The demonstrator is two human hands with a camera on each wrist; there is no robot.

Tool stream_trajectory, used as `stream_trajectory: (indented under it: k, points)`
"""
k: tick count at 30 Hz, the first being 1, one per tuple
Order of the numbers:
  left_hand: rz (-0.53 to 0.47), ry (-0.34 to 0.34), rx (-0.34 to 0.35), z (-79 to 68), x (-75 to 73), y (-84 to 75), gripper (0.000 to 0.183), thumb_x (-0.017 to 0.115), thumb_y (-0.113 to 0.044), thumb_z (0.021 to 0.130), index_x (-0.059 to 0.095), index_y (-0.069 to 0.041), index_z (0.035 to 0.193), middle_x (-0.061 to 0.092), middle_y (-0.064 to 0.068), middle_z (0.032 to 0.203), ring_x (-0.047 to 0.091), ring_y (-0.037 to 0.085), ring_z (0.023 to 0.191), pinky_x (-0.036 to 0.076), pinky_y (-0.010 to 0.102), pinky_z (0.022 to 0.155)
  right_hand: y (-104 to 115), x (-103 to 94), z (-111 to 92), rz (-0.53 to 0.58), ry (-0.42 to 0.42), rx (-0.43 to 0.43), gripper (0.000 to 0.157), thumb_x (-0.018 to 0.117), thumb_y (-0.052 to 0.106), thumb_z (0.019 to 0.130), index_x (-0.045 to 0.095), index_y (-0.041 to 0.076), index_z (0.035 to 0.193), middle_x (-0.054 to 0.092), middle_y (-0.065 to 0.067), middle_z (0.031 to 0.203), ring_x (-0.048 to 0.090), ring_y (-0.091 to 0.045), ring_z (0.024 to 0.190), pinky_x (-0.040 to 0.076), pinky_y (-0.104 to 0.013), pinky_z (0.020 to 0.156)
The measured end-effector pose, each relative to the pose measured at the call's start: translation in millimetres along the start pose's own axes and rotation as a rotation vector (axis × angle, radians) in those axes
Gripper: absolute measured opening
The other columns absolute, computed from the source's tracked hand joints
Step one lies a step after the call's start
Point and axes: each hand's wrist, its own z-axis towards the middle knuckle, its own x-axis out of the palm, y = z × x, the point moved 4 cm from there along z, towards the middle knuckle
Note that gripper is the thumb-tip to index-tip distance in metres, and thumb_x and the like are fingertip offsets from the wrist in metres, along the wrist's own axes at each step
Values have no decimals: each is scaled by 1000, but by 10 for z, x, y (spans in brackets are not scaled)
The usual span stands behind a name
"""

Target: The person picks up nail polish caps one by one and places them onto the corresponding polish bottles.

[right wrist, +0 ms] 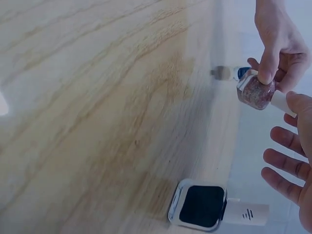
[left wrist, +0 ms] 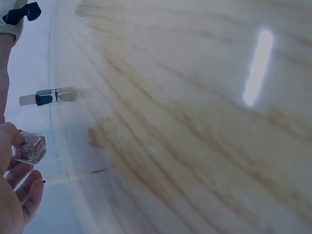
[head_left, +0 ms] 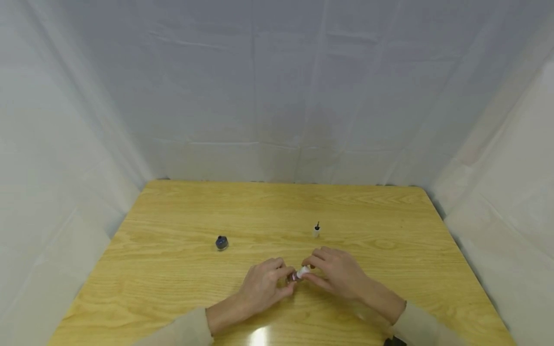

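Note:
Near the front middle of the table, my left hand (head_left: 264, 283) pinches a small clear nail polish bottle (right wrist: 256, 91) with reddish glitter polish, held tilted. My right hand (head_left: 339, 273) grips its white cap (head_left: 303, 272) between thumb and fingers; the other fingers are spread in the right wrist view. Cap and bottle neck meet in line. In the left wrist view the glitter bottle (left wrist: 30, 148) shows its base beyond the left thumb. A second nail polish bottle (right wrist: 202, 207), dark with a white cap, stands close to the right hand, hidden in the head view.
An open dark blue nail polish bottle (head_left: 221, 242) stands to the left on the wooden table (head_left: 182, 206). Farther back, right of middle, a white cap (head_left: 317, 231) stands with its brush pointing up. White sheets (head_left: 277, 96) surround the table's back and sides.

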Motion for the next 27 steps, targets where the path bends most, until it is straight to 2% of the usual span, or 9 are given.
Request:
stream_trajectory:
  k: [8, 15, 27]
  points:
    - [25, 2, 15, 1, -11, 7, 18, 77, -27, 78, 75, -21, 96, 64, -11, 79, 47, -3, 63, 32, 1, 52, -12, -42, 17, -60, 58, -109, 26, 66, 41, 90, 67, 23, 109, 67, 12, 96, 62, -4, 84, 56, -23, 74]
    - [49, 2, 29, 4, -15, 5, 19, 78, -28, 77, 75, -23, 96, 64, -12, 79, 46, -4, 63, 32, 1, 52, -7, -57, 39, -84, 81, -170, 21, 64, 40, 92, 67, 25, 107, 65, 13, 93, 59, -3, 79, 53, -20, 68]
    - [38, 3, 24, 28, -6, 16, 18, 77, -28, 77, 75, -23, 95, 65, -11, 78, 45, -5, 62, 30, 0, 51, -21, -51, 57, -53, 92, -128, 18, 65, 38, 91, 67, 25, 103, 67, 13, 94, 60, -3, 79, 52, -19, 68]
